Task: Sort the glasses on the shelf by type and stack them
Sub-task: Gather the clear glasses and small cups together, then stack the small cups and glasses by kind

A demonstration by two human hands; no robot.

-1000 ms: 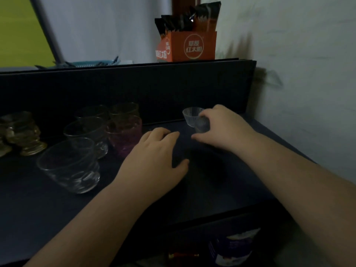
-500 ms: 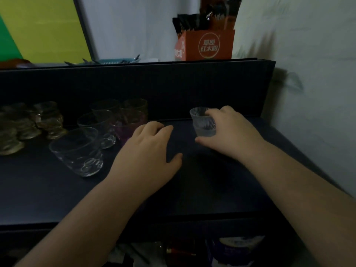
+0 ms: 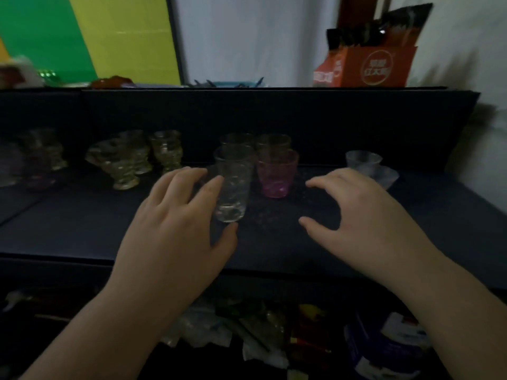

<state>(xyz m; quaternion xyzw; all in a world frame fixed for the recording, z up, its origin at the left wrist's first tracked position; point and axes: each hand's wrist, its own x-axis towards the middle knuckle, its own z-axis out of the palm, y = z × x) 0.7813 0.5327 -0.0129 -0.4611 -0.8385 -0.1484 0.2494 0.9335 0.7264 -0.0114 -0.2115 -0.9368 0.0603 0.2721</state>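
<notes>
My left hand [image 3: 175,229] touched the clear tumbler [image 3: 232,185], fingers loose; my right hand [image 3: 365,215] hovered spread, empty, beside the pink glass [image 3: 276,174].

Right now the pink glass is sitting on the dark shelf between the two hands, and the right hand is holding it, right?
Not quite. The pink glass does stand on the dark shelf between the hands, but the right hand is open and holds nothing. The head view shows this.

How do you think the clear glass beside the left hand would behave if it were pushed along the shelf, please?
The clear glass looks taller than it is wide, so a high push may tip it. Its smooth wall probably slips in the fingers. The pink glass stands close beside it, so a sideways shove could knock them together.
</notes>
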